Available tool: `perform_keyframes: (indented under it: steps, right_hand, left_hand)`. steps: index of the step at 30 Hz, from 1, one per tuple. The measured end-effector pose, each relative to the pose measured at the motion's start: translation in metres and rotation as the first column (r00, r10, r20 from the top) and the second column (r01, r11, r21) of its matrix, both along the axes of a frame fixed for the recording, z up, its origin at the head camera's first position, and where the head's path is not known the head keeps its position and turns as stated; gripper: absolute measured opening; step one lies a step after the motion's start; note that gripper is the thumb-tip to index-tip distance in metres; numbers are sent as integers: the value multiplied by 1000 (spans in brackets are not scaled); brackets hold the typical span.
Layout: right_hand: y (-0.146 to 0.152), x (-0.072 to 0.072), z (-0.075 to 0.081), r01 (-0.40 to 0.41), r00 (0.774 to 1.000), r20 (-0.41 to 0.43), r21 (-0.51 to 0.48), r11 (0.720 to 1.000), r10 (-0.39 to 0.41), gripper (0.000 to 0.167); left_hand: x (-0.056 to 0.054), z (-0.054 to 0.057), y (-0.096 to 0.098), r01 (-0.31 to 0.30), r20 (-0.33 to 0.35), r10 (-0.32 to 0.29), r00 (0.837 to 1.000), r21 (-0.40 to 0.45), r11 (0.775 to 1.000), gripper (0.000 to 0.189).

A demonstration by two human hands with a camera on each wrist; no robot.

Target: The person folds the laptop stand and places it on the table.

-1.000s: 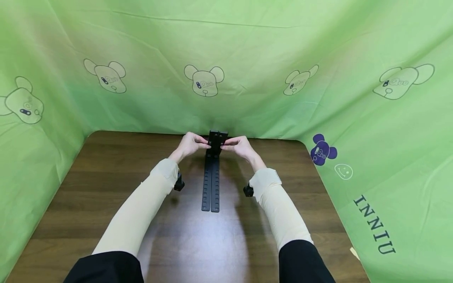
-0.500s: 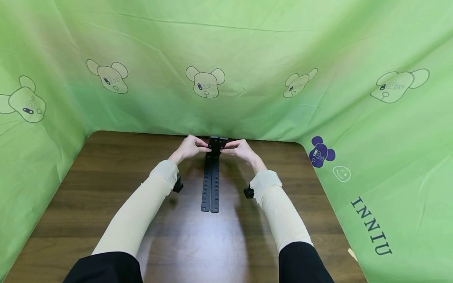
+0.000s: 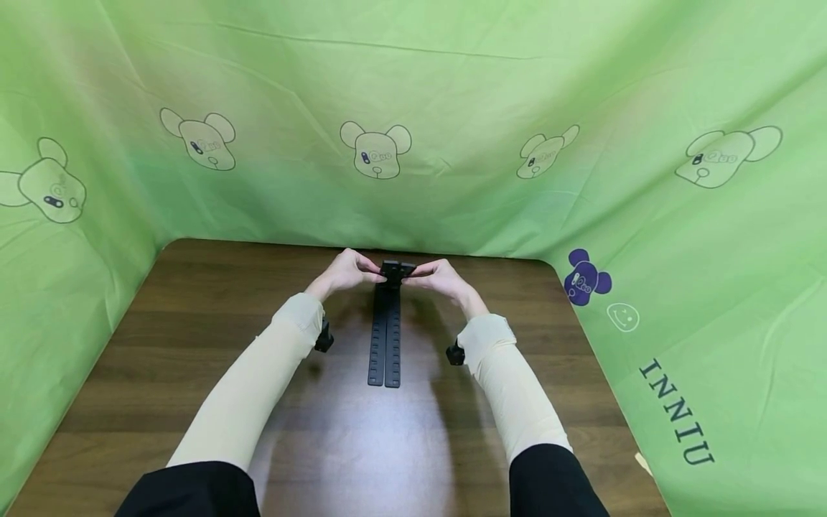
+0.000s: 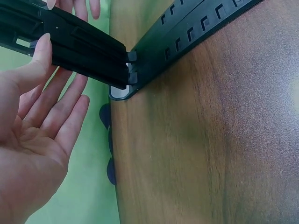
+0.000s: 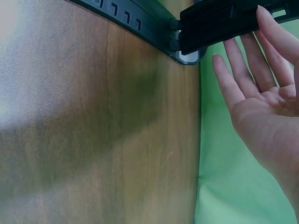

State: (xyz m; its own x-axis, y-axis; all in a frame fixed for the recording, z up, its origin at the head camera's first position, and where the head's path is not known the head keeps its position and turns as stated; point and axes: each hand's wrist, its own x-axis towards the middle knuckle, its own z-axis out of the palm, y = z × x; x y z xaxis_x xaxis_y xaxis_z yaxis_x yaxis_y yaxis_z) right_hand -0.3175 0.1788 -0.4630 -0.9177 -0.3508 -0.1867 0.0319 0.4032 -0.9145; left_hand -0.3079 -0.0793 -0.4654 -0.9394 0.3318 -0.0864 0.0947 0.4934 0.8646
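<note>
A black folding laptop stand (image 3: pixel 384 337) lies lengthwise on the table, its two notched base bars side by side. At its far end a hinged black panel (image 4: pixel 86 42) is raised at an angle over the bars. My left hand (image 3: pixel 347 271) pinches the panel's left edge, thumb on the near face and fingers behind. From the other side my right hand (image 3: pixel 441 277) pinches the right edge the same way. In the right wrist view the hinge and a pale pad (image 5: pixel 189 57) show at the end of a base bar (image 5: pixel 128 21).
The brown wood-grain table (image 3: pixel 213 337) ends just behind the stand. A green cloth (image 3: pixel 452 86) printed with bear heads hangs along the back and both sides. Black wrist cameras (image 3: pixel 324 337) sit under the cuffs.
The panel's top edge has come down and nearer, so the panel looks shorter and leans more toward me. Both hands have dropped slightly with it; the base bars stay put.
</note>
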Motion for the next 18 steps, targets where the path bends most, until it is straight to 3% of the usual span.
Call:
perform_keyframes:
  steps: [5,18]
  right_hand:
    - [1,3,-4,19,1000,3,-3,1000,-19,22]
    - [-2,17,-17,11,998,-64,-28,1000,-13,36]
  left_hand:
    - [4,2,0,5,5,-5,1000,-17,1000,28]
    - [13,-2,0,19,-14,-20,1000,-25,1000,26]
